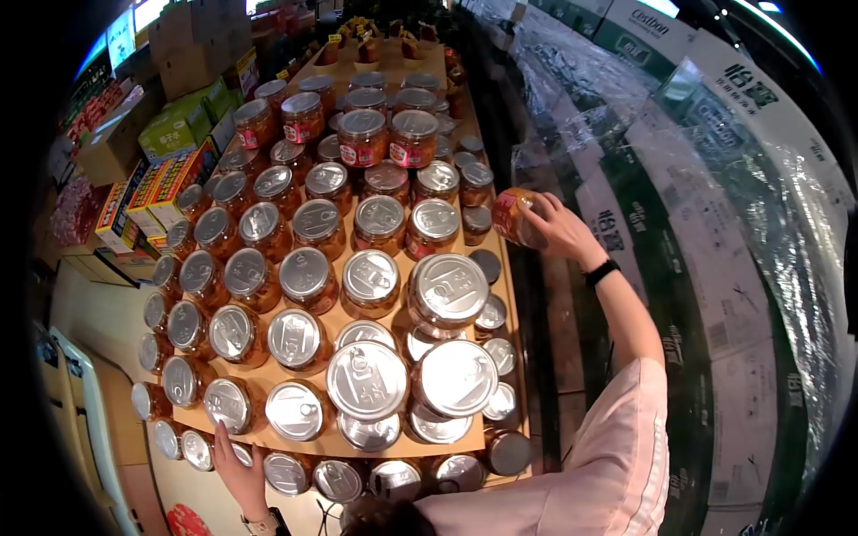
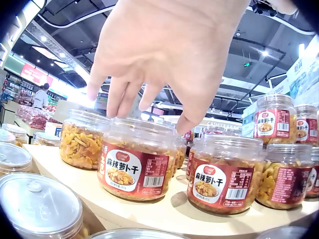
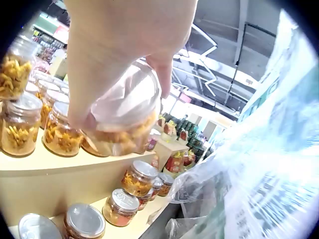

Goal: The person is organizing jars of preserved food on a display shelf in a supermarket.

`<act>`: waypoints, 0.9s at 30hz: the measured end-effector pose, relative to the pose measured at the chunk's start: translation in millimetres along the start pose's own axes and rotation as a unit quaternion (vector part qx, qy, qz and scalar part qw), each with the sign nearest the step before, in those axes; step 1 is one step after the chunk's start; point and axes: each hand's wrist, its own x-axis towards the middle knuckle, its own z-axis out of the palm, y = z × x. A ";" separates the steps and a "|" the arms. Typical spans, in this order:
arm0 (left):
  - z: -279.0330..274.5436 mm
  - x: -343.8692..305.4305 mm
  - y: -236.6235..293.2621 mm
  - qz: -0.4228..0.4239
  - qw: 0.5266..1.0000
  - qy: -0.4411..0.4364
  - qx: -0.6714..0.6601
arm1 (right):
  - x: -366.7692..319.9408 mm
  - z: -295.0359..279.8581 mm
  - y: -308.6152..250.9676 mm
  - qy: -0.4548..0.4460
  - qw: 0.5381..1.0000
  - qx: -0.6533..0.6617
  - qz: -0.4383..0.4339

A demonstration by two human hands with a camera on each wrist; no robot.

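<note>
My right hand (image 1: 559,230) grips a clear jar (image 1: 516,217) with orange contents, tilted, just off the right edge of the display. In the right wrist view the hand (image 3: 129,45) has its fingers and thumb around that jar (image 3: 124,114), which hangs above the lower shelf. My left hand (image 1: 239,473) is at the front left edge, near a silver-lidded jar (image 1: 229,404). In the left wrist view the hand (image 2: 164,55) hovers with fingers spread over a red-labelled jar (image 2: 134,159); whether the fingertips touch its lid cannot be told.
Rows of silver-lidded jars (image 1: 304,273) cover the tiered wooden display (image 1: 340,442), some stacked in twos. Plastic-wrapped cartons (image 1: 626,232) line the right side, beyond a dark gap. Colourful boxes (image 1: 170,192) stand at the left. Smaller jars (image 3: 120,206) stand on the lower shelf.
</note>
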 end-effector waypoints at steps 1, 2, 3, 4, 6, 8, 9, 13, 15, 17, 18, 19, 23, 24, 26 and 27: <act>0.6 -0.1 -2.2 0.003 1.000 0.002 -0.004 | -17.4 -14.3 -4.1 0.016 1.000 -0.007 0.008; -1.5 -0.4 -2.6 0.005 1.000 -0.008 0.002 | -33.5 -24.0 -9.9 0.068 0.998 -0.007 0.009; -0.7 -1.2 -3.3 0.006 1.000 -0.003 0.001 | -48.8 -33.0 -16.2 0.119 0.993 -0.006 0.009; -0.4 -2.3 -4.8 0.009 1.000 0.001 0.002 | -60.1 -46.6 -26.5 0.143 0.989 0.006 0.029; -1.7 -2.7 -8.0 0.009 1.000 -0.001 0.001 | -78.8 -69.3 -48.4 0.160 0.976 0.096 0.117; -3.8 -2.2 -9.2 0.015 1.000 -0.005 -0.013 | -92.9 -94.2 -69.3 0.172 0.962 0.136 0.162; -3.7 -2.3 -11.4 0.016 1.000 -0.005 -0.019 | -97.6 -105.1 -76.7 0.173 0.955 0.172 0.168; -2.6 -2.3 -15.1 0.025 0.999 -0.007 0.021 | -110.2 -139.4 -96.4 0.180 0.934 0.258 0.171; -1.3 -2.0 -14.3 0.022 0.998 -0.013 0.050 | -114.1 -152.2 -104.3 0.183 0.931 0.267 0.167; 0.8 -2.2 -14.1 0.028 0.997 -0.010 0.075 | -117.6 -164.2 -111.5 0.181 0.934 0.256 0.172; 1.0 -1.9 -12.6 0.032 0.995 -0.007 0.089 | -118.9 -170.0 -114.6 0.179 0.936 0.250 0.174; 4.1 -0.9 -13.8 0.036 0.995 0.000 0.090 | -119.4 -176.7 -117.9 0.179 0.940 0.234 0.174; 10.0 1.1 -17.1 0.041 0.996 0.006 0.084 | -108.9 -199.8 -132.6 0.175 0.953 0.190 0.158; 10.5 1.9 -16.8 0.041 0.996 0.003 0.081 | -102.3 -202.6 -135.7 0.177 0.955 0.185 0.149; 8.8 2.8 -13.3 0.036 0.997 -0.003 0.072 | -84.1 -205.8 -143.2 0.187 0.959 0.178 0.121; 7.5 2.8 -9.9 0.035 0.997 -0.006 0.074 | -71.7 -207.4 -148.5 0.191 0.958 0.181 0.111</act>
